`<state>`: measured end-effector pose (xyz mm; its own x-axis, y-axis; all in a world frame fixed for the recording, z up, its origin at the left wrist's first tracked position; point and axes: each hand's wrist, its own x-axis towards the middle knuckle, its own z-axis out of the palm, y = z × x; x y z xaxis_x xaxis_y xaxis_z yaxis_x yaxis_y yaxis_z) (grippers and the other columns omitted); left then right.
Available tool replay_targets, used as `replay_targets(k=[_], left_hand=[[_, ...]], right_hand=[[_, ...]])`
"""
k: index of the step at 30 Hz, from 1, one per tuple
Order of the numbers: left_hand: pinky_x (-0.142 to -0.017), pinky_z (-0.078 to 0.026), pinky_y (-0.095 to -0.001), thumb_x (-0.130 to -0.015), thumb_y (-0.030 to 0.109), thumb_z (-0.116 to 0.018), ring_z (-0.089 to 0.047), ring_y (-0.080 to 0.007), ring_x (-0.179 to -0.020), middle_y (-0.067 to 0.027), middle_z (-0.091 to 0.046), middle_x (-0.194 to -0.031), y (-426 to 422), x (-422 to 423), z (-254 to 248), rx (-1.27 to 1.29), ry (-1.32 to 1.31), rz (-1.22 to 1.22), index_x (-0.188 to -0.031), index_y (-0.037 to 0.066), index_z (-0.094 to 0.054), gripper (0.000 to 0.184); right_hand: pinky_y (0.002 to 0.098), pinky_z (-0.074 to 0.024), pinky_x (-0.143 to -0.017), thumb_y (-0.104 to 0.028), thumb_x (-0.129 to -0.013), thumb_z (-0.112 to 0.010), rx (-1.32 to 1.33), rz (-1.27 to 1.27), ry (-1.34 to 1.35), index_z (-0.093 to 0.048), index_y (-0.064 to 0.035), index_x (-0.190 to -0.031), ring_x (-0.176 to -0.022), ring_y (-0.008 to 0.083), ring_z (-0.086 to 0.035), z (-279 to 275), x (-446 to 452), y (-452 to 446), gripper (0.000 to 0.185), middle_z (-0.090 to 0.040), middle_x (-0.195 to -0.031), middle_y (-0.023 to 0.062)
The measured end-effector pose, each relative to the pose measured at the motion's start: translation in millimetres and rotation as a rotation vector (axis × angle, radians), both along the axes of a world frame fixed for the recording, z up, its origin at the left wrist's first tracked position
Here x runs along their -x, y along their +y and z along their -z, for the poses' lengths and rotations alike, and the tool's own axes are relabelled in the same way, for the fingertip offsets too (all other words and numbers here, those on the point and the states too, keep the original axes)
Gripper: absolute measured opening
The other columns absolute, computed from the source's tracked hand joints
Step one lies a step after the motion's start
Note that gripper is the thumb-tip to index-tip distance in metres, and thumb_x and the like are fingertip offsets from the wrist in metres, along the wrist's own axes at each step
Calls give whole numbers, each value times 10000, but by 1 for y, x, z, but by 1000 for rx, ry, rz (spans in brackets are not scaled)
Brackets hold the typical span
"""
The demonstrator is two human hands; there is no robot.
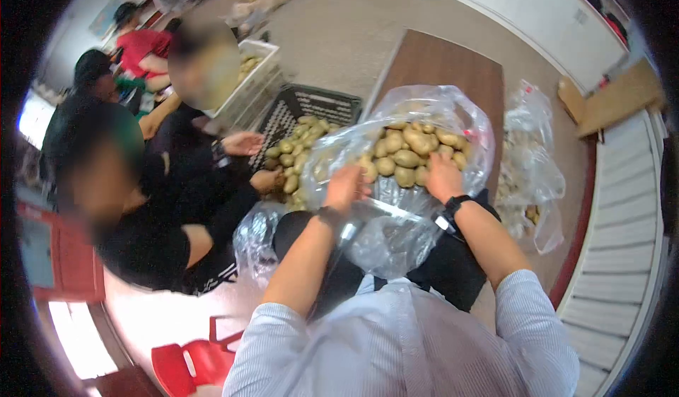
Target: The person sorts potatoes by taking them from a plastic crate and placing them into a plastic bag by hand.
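On my lap and the table's near end lies a clear plastic bag, its mouth spread around a heap of oval tan-to-olive produce. It looks like potatoes or kiwifruit; I cannot tell which. My left hand, slightly blurred, is at the heap's left side, fingers curled by one piece. At the right side, my right hand has its fingers bent around another piece. Loose plastic hangs below both hands. To the left, a black crate holds more of the same produce, with a co-worker's hands at it.
A brown table extends ahead. More filled clear bags stand on the floor to its right. A white crate stands beyond the black one. Co-workers sit close on my left. A red chair is at lower left, white cabinets at far right.
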<state>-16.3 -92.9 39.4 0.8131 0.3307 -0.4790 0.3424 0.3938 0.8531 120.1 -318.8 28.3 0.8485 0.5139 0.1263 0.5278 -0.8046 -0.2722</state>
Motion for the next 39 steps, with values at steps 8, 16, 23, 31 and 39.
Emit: replay_targets(k=[8,16,23,31,39], left_hand=[[-462,-485,-274,-905,262,-551,-584,-128,-580,-51,-606,-795,-15,18,6,58,-51,-16,-960,47,-563,223],[-413,-492,-275,-888,247,-571,-588,-142,-550,-72,-613,-783,-19,10,15,57,-71,-24,-899,16,-571,230],[-479,-486,-271,-899,237,-560,-586,-146,-601,-65,-616,-805,-19,12,17,52,-40,-3,-968,25,-579,224],[-446,-480,-260,-881,267,-571,-581,-139,-576,-74,-611,-811,-19,13,15,42,-43,-18,-936,15,-580,258],[-477,-500,-278,-918,301,-558,-607,-155,-593,-100,-602,-957,-19,16,11,19,-23,39,-1083,2,-544,342]], right_hand=[[543,-472,-797,-95,-854,-529,81,8,63,-478,-70,-1195,-989,437,-563,21,-1,2,345,-475,-1187,229],[509,-511,-749,-60,-744,-661,181,71,41,-424,-112,-1196,-929,406,-608,29,-8,6,513,-428,-1205,222],[515,-491,-733,-70,-792,-602,87,89,-62,-472,-76,-1155,-860,437,-592,27,0,6,386,-497,-1067,242],[506,-473,-815,-96,-805,-585,69,115,47,-460,-87,-1217,-987,453,-548,28,-6,0,431,-504,-1082,250],[513,-435,-871,-191,-846,-575,-349,126,142,-454,4,-1255,-1020,482,-548,22,12,3,470,-593,-1080,321]])
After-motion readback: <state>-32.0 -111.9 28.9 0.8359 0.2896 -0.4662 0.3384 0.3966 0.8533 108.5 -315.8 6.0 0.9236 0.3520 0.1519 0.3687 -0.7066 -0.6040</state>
